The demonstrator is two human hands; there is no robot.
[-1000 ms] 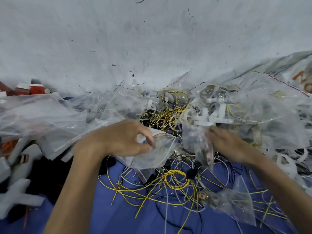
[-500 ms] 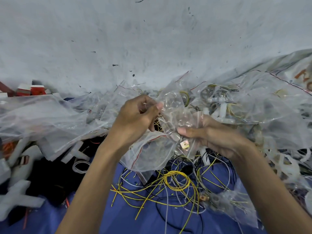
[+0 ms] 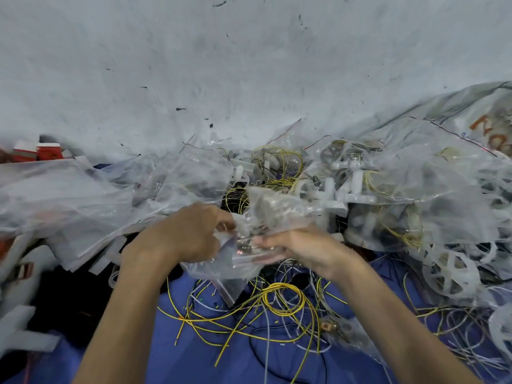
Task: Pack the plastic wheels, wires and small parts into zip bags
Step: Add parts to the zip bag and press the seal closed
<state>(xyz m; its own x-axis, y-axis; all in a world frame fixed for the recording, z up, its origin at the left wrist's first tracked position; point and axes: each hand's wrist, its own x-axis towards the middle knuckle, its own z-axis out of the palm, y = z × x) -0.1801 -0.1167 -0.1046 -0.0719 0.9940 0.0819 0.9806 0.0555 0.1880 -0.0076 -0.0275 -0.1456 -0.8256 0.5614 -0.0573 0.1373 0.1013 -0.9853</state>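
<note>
Centre of the heap, above blue cloth (image 3: 194,356): both hands on one clear zip bag (image 3: 279,209). Left hand (image 3: 185,236) pinches its left edge, fingers curled. Right hand (image 3: 302,245) grips the right side from below. Bag lies crosswise between them, crumpled; mouth not discernible. Loose yellow wires (image 3: 279,297) lie just under the bag, about equally near either hand. Plastic wheels (image 3: 451,273) sit rightward, nearer the right hand. Orange lettering on large sack (image 3: 487,128) is cut off, unreadable.
</note>
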